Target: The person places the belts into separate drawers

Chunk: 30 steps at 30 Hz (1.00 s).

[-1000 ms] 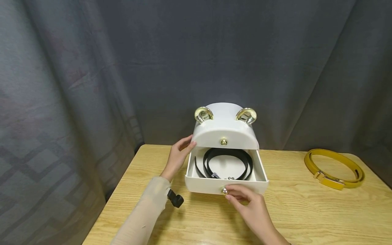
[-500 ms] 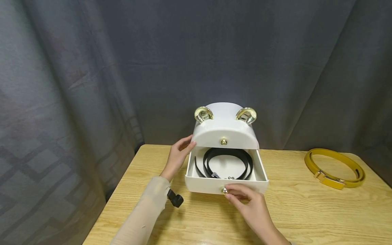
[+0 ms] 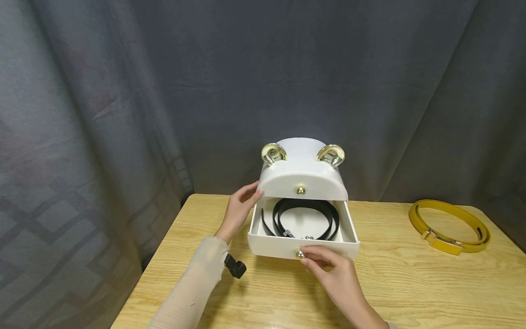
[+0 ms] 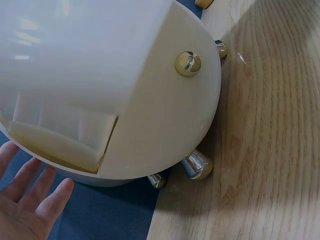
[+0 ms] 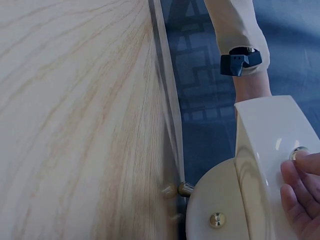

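Observation:
A white box [image 3: 302, 157] with two gold ears stands on the table, its lower drawer [image 3: 269, 246] pulled out toward me. A black belt [image 3: 306, 204] with a silver buckle lies coiled inside the drawer. My right hand [image 3: 339, 274] pinches the drawer's round gold knob [image 3: 299, 252] between thumb and fingers; the right wrist view shows the fingers at the knob [image 5: 298, 152] too. My left hand [image 3: 239, 208] rests against the box's left side with extended fingers. In the left wrist view, those fingers [image 4: 56, 197] lie along the curved wall.
A coiled yellow belt [image 3: 445, 205] with a gold buckle lies on the right of the wooden table [image 3: 411, 283]. Grey curtains [image 3: 263, 82] hang behind and to the left. Short gold feet [image 4: 197, 165] stick out from the box. My left wrist wears a black mount [image 3: 235, 266].
The drawer front and its knob have shifted slightly back toward the box, and my right fingers moved with them. My left hand has stayed where it was.

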Tool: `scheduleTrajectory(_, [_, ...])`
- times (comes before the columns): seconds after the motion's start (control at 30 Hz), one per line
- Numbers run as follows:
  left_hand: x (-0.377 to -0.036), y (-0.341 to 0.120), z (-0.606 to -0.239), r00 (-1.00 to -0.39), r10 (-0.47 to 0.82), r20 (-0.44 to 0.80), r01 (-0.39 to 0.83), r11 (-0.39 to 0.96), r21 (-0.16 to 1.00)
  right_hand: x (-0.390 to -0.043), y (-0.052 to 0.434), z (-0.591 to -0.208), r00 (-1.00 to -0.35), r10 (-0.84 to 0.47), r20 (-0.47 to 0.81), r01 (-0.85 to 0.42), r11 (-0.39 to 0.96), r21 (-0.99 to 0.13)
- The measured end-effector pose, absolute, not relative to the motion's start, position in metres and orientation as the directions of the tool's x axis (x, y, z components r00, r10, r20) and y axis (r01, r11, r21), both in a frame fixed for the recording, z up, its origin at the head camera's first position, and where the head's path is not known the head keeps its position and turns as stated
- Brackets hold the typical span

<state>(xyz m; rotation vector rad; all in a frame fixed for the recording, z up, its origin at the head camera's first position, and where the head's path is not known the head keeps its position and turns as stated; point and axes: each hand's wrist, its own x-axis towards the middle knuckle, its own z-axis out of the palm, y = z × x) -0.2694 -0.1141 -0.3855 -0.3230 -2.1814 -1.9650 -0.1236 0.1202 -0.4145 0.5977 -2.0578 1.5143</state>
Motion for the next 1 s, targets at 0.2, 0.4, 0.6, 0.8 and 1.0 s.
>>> scheduleTrajectory(0.2, [-0.27, -0.115, -0.386, -0.958, 0.041, 0.285, 0.288, 0.096, 0.953, -0.126, 0.12, -0.414, -0.77, -0.057, 0.635, -0.623, 0.28, -0.731])
scheduleTrajectory(0.4, [-0.27, -0.114, -0.386, -0.957, 0.041, 0.286, 0.289, 0.109, 0.951, -0.13, 0.12, -0.414, -0.741, -0.068, 0.668, -0.653, 0.304, -0.693])
scheduleTrajectory(0.6, [-0.27, -0.115, -0.386, -0.957, 0.045, 0.285, 0.289, 0.111, 0.951, -0.136, 0.12, -0.415, -0.727, -0.062, 0.683, -0.661, 0.333, -0.673])
scheduleTrajectory(0.8, [-0.27, -0.116, -0.386, -0.958, 0.058, 0.281, 0.285, 0.087, 0.954, -0.141, 0.121, -0.417, -0.703, -0.063, 0.709, -0.681, 0.349, -0.644])
scheduleTrajectory(1.0, [-0.27, -0.116, -0.385, -0.961, 0.055, 0.271, 0.275, 0.086, 0.958, -0.146, 0.123, -0.418, -0.692, -0.067, 0.719, -0.686, 0.372, -0.626])
